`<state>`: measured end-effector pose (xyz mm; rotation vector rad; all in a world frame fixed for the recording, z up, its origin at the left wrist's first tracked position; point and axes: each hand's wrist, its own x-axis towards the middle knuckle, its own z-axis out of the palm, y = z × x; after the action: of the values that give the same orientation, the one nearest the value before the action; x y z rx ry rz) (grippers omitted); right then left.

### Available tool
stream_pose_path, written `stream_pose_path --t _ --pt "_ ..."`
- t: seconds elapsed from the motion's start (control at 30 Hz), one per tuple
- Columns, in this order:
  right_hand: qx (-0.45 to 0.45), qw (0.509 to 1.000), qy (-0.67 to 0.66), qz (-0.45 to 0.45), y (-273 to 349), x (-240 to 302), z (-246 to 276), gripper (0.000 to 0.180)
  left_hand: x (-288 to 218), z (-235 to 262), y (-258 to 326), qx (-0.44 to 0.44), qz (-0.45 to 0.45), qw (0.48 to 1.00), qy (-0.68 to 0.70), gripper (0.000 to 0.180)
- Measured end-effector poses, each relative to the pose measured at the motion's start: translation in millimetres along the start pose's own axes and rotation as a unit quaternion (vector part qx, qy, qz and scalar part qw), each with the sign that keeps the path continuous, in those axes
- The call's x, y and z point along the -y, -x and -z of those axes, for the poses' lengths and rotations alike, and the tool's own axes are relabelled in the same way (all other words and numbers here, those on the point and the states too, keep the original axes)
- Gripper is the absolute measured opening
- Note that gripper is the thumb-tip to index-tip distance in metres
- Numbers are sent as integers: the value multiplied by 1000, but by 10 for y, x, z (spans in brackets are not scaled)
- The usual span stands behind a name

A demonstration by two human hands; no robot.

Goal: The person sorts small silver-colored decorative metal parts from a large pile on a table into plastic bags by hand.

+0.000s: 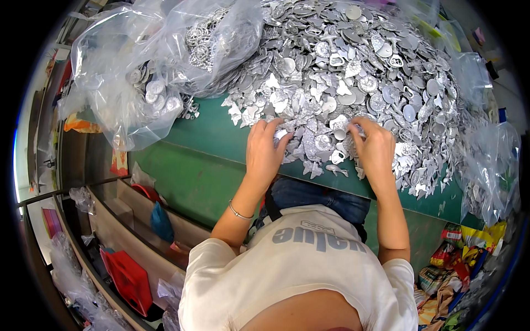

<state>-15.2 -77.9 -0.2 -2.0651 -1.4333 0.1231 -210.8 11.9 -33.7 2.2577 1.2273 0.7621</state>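
Note:
A large heap of small silver-grey metal charms covers the green tabletop, with round discs, fish-like shapes and other flat pieces mixed together. At its near left edge, my left hand has thumb and forefinger curled around a pale metal charm. My right hand is bent over the near middle of the heap, its thumb and fingertips closing on a small metal piece whose shape is partly hidden. Between both hands lie loose pieces, among them a fish-shaped charm close to the table edge.
Clear plastic bags holding round discs and ring-like pieces stand left of the heap. Another clear bag hangs at the right. Left below the green table are drawers with a red container; colourful packets lie at lower right.

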Motion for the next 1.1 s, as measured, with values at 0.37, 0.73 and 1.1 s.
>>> stream_pose_path --t 0.37,0.73,1.1 --pt "128 980 150 23 -41 341 -368 32 28 -55 -60 -7 -30 999 40 21" --pt "170 857 -468 -131 -195 9 -203 16 160 169 -36 57 189 849 490 11" --pt "227 961 -156 -27 -48 406 -161 19 227 295 -71 111 270 626 723 5"
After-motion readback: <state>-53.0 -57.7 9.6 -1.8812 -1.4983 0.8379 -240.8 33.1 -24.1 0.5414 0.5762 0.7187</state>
